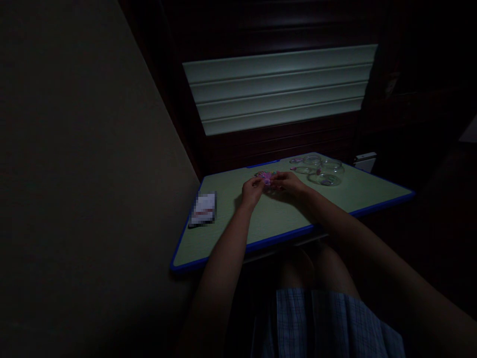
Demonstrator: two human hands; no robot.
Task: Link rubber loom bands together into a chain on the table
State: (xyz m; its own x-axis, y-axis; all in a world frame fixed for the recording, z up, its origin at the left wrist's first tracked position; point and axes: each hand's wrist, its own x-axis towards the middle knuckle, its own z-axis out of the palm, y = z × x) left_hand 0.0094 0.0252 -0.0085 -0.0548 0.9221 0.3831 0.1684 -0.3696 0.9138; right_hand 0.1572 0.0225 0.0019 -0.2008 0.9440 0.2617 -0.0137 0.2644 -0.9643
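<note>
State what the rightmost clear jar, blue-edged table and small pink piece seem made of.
Clear round jar: glossy glass or plastic; see-through, with highlights. Pale-green, blue-edged table: perhaps matt laminate; no sharp reflections. Small pink piece: possibly plastic, from its vivid colour; finish too dim to tell.

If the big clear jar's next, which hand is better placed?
Right, probably: the right hand is nearer the big clear jar, which stands to its right; the left hand is across the pink item from it. Both hands are at that item.
</note>
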